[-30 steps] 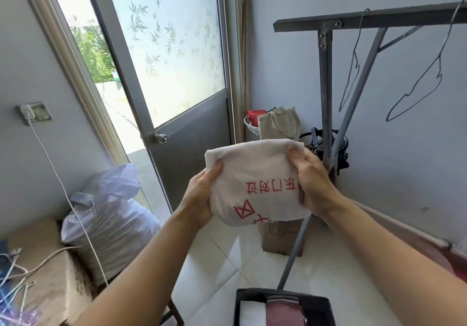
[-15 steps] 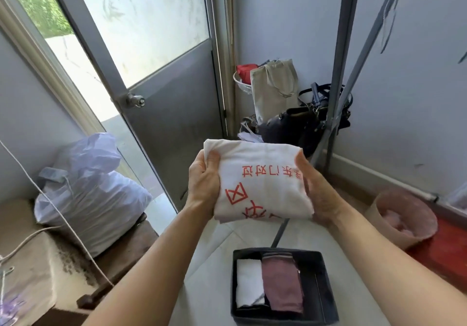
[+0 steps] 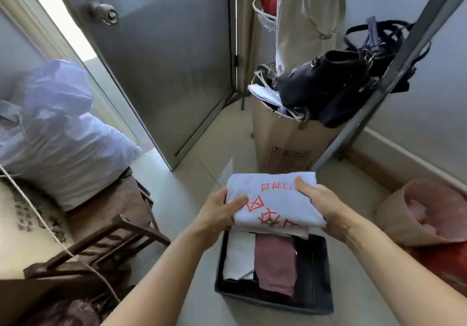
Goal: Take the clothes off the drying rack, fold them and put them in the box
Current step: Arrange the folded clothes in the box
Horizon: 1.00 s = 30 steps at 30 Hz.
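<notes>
Over dark box [image 3: 313, 300] on tile floor [image 3: 199, 181], both hands hold folded shirt [image 3: 275, 199].

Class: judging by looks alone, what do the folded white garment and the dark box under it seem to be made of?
Folded white garment: probably a soft matte knit such as cotton; it creases and sags at the edges between the left hand and right hand, with red print on top.
Dark box: likely fabric over stiff panels; matte walls with a stitched seam.

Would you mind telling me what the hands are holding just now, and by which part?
Both hold the folded white shirt above the box: the left hand grips its left edge, the right hand its right edge.
</notes>
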Each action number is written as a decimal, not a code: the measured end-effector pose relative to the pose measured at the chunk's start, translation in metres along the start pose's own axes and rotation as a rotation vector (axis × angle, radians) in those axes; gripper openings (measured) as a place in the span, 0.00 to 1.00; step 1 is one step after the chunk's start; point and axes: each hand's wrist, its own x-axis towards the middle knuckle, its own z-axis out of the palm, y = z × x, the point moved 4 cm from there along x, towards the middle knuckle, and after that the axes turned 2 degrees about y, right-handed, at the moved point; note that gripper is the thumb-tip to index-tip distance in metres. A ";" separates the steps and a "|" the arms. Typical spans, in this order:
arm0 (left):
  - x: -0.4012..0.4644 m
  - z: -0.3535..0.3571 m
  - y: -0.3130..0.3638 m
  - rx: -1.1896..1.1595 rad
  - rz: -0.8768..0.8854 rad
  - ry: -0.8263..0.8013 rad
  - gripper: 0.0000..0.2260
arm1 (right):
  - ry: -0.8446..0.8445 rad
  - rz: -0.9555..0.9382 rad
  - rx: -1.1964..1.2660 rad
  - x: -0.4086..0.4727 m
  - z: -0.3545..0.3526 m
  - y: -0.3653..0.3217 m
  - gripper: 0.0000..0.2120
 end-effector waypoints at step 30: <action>0.179 0.028 -0.492 0.027 -0.281 0.387 0.34 | -0.180 0.039 -0.813 0.355 -0.017 0.381 0.20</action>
